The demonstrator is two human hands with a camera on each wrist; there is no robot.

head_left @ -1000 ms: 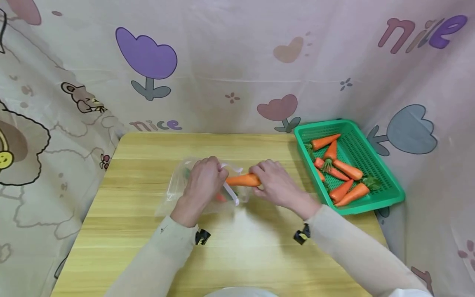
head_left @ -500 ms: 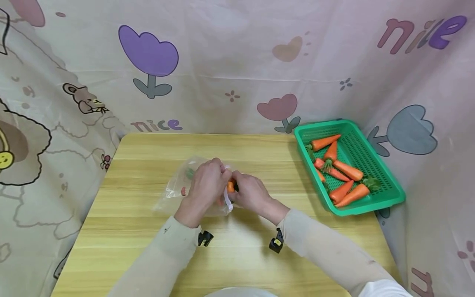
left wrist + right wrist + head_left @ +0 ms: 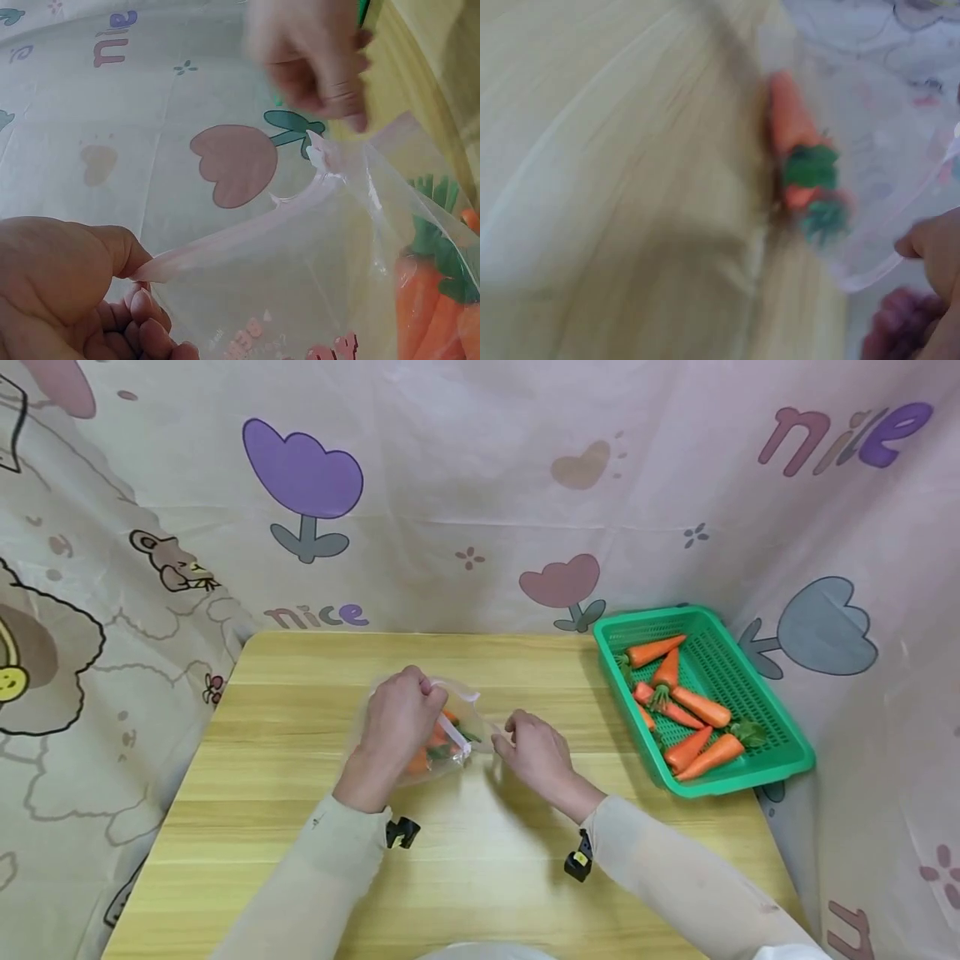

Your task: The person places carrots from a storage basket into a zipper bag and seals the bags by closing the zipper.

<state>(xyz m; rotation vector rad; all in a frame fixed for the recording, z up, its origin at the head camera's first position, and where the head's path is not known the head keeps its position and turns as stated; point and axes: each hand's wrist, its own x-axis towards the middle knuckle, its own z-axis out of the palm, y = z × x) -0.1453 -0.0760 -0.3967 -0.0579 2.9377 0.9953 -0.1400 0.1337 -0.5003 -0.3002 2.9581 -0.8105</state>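
Observation:
My left hand [image 3: 401,718] pinches the rim of a clear zip bag [image 3: 315,247] between thumb and fingers. Inside the bag several orange carrots [image 3: 420,307] with green tops show through the plastic. The bag lies over the table with its mouth toward the right. My right hand [image 3: 540,760] is just right of that mouth, fingers loosely bent and no carrot in them. In the right wrist view its thumb [image 3: 922,240] is close by the bag's edge; blur hides whether they touch.
A green plastic basket [image 3: 780,760] with several carrots [image 3: 701,706] stands at the table's right side. The wooden table [image 3: 300,677] backs onto a printed curtain [image 3: 435,460]. A pale rounded edge [image 3: 483,952] shows at the bottom of the head view.
My right hand has carried a carrot left into the bag, let go of it and drawn back right. My left hand keeps its grip on the rim, shifting slightly left.

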